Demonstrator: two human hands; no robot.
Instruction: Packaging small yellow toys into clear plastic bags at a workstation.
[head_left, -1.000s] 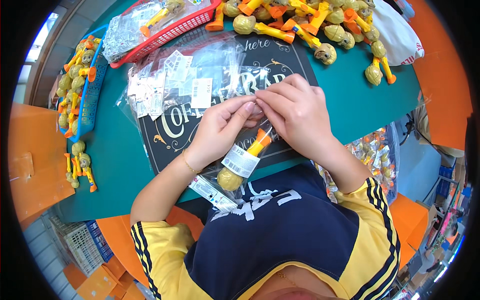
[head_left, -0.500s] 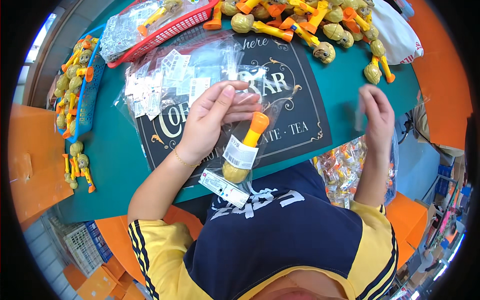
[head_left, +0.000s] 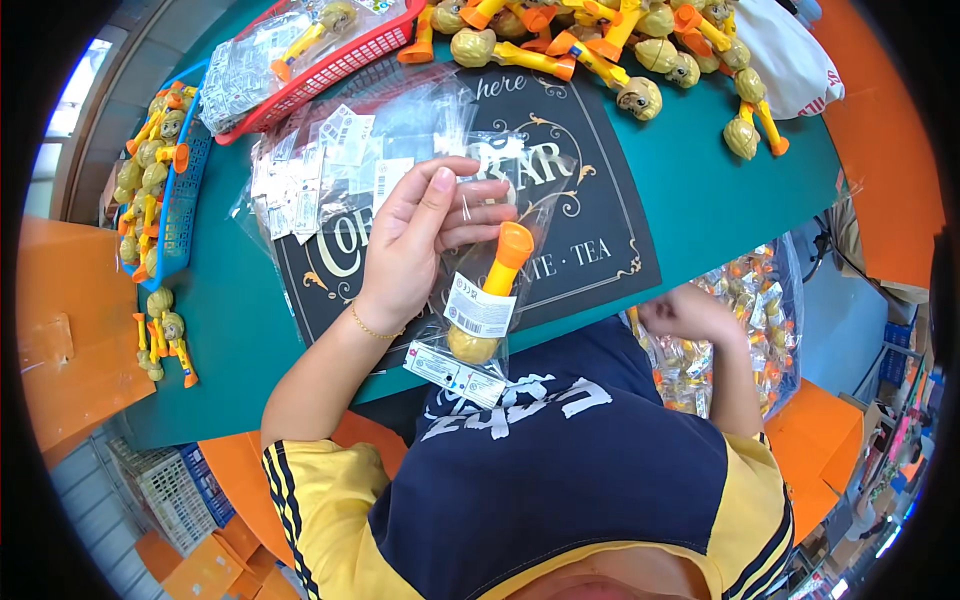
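My left hand [head_left: 425, 215] is closed on the top of a clear plastic bag, thumb against fingers. Inside the bag hangs a toy figure [head_left: 510, 262] with an orange end, a yellow shaft and a golden rounded part at the bottom. A white barcode label [head_left: 480, 306] wraps its middle, and a printed paper strip [head_left: 455, 373] lies low in the bag. Over at the right, past the table edge, my right hand [head_left: 692, 312] has its fingers curled in; whether anything is in them is hidden. It is beside a big clear sack [head_left: 775, 310] of bagged toys.
Flat clear bags with labels [head_left: 335, 165] lie on a black printed mat [head_left: 610, 220]. Loose toys [head_left: 640, 97] are heaped at the far edge near a white bag [head_left: 785, 65]. A red basket [head_left: 330, 85] and a blue basket [head_left: 190, 200] stand at the left.
My right hand has come down and left, from above the table's right side to beside the sack. The left hand and its bag have barely moved.
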